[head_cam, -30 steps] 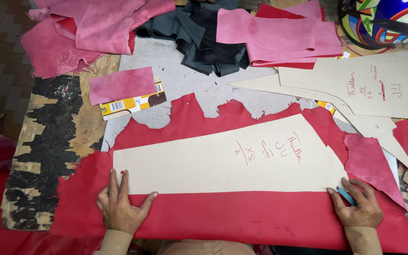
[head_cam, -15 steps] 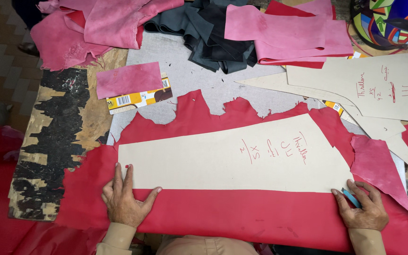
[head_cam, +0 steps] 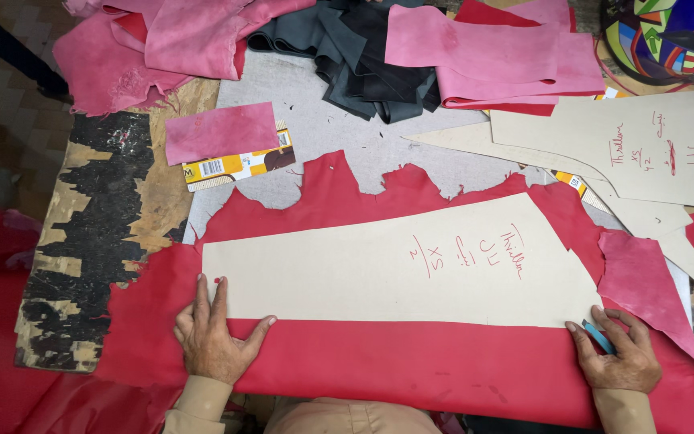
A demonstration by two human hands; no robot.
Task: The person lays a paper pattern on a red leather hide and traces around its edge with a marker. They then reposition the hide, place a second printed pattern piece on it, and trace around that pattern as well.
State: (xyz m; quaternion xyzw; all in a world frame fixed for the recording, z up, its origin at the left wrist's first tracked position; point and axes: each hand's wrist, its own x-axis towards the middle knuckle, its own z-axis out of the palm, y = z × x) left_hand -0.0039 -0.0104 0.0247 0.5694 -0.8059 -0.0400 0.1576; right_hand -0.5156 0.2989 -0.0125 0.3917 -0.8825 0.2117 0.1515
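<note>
Lying flat across the middle of the table, a long beige card pattern (head_cam: 387,261) rests on a red leather hide (head_cam: 411,370), whose far edge is ragged and whose near edge runs under the person's sleeves. Bare grey board (head_cam: 339,137) shows beyond the hide, with some free room between it and the heaps at the far side: pink leather pieces (head_cam: 186,40), dark grey scraps (head_cam: 363,56) and a small pink offcut (head_cam: 222,133) covering most of a yellow packet (head_cam: 238,167). To the right, more card patterns (head_cam: 644,153) overlap and run out of view, and a colourful round object (head_cam: 668,36) is cut off at the far right corner. Worn black-and-wood tabletop (head_cam: 82,265) fills the left.

The left hand (head_cam: 214,333) lies open and spread, fingers pressing the pattern's near left corner, thumb out on the red hide. The right hand (head_cam: 616,354) sits at the pattern's near right corner, fingers curled around a slim blue tool (head_cam: 600,337); its tip is hidden, so what kind of tool it is cannot be made out
</note>
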